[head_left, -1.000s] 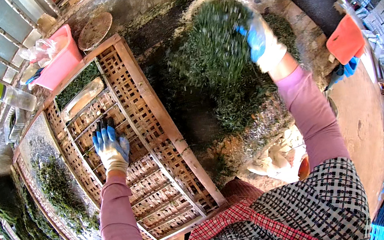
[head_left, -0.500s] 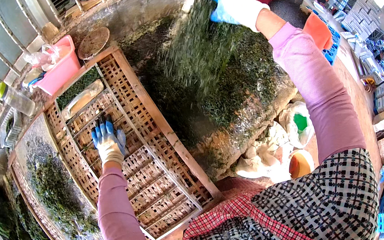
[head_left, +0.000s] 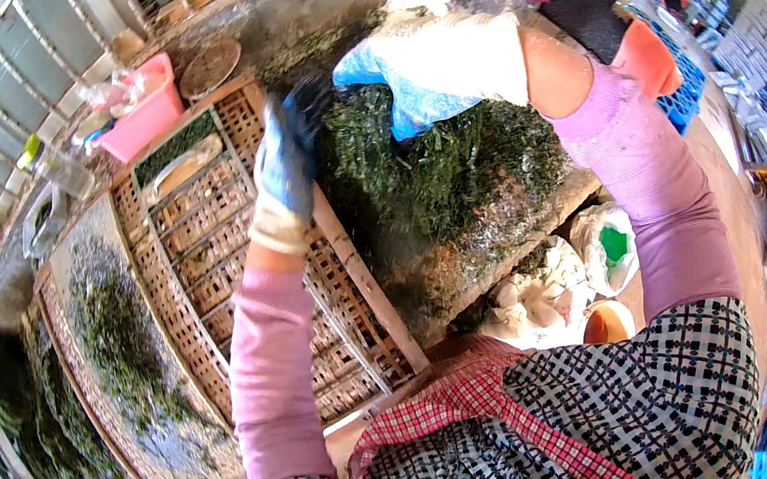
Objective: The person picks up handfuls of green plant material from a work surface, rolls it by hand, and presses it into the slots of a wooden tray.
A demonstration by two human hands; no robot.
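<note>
My left hand [head_left: 283,163], in a blue and white glove with dark fingertips, is raised over the long side of a wooden frame [head_left: 373,287] with a woven lattice bed. Its fingers stretch toward the wet green seaweed [head_left: 453,172], slightly smeared by motion. Over the far part of that pile, my right hand [head_left: 436,68] in a similar glove bends its fingers down around some strands. A thin metal rack [head_left: 243,187] with crossbars rests on the lattice. At its far end a pale wooden strip [head_left: 182,169] lies beside a dark green patch [head_left: 175,146].
A stone ledge [head_left: 508,254] carries the seaweed. Left of the frame is a second panel [head_left: 120,334] strewn with seaweed. A pink basin [head_left: 144,112], a clear bottle [head_left: 59,167] and a round tray [head_left: 211,68] line the wall. White bags [head_left: 545,294] sit below the ledge.
My left hand has lifted off the rack and moved right, toward the seaweed. My right hand has come lower and a little left, and the loose strands beneath it no longer blur in the air.
</note>
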